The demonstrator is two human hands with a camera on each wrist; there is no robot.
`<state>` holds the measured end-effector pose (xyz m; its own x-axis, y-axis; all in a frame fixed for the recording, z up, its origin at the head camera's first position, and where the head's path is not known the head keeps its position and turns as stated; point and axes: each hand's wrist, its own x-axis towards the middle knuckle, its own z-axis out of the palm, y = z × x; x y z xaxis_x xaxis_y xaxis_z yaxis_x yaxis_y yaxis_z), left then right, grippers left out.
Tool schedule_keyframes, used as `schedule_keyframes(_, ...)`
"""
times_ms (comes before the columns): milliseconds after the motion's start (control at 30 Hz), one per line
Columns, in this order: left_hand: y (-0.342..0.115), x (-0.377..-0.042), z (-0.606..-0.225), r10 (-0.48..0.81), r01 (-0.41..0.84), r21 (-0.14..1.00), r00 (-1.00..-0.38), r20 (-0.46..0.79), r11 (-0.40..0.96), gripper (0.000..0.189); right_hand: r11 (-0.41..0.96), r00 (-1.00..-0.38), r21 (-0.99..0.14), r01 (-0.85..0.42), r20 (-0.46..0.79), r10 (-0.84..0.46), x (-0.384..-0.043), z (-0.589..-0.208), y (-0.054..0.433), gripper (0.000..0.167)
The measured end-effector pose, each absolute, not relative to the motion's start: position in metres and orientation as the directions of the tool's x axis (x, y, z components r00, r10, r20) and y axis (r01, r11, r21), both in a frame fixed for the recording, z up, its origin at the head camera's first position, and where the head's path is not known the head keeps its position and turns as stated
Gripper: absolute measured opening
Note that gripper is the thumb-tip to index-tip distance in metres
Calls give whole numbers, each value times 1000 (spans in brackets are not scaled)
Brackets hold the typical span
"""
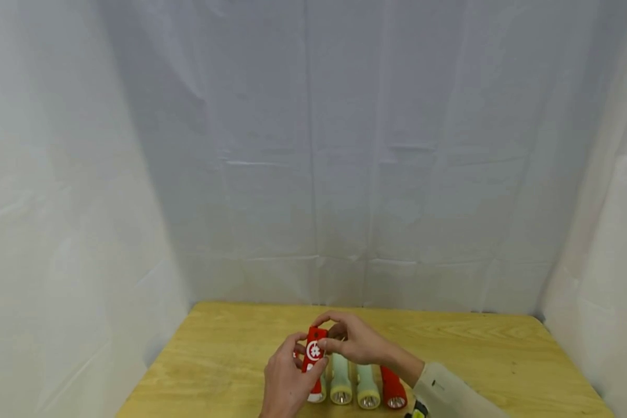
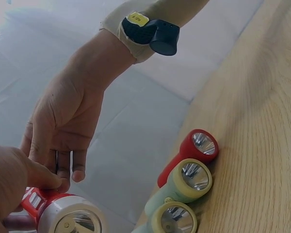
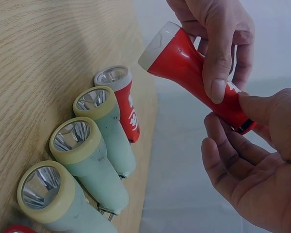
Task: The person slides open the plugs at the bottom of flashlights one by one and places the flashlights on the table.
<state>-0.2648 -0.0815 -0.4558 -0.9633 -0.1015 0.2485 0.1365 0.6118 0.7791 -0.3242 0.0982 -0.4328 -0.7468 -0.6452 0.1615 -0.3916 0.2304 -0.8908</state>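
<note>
A red flashlight with a white head and a white printed mark is held up above the table, lamp end toward the person. My left hand grips its body, thumb laid along the side. At the tail end my right hand pinches it between thumb and fingers. The white-rimmed lens shows at the bottom of the left wrist view, beside a switch on the red body.
Below the hands, a row of flashlights lies on the wooden table: a red one with a white rim, several pale green ones with yellowish rims, and an all-red one. White sheets hang around the table.
</note>
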Motion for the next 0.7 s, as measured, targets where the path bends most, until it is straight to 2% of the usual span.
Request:
schedule_keyframes(367,-80,-263,-455,-106,139,778,-961,255,613,53,235,-765,-905,-353,135,-630,-323,-431,98,25)
schedule_keyframes(700,-81,-263,-455,-89,161,773,-959,270,614,52,222,-753,-902,-370,152,-640,-323,-430,99,26)
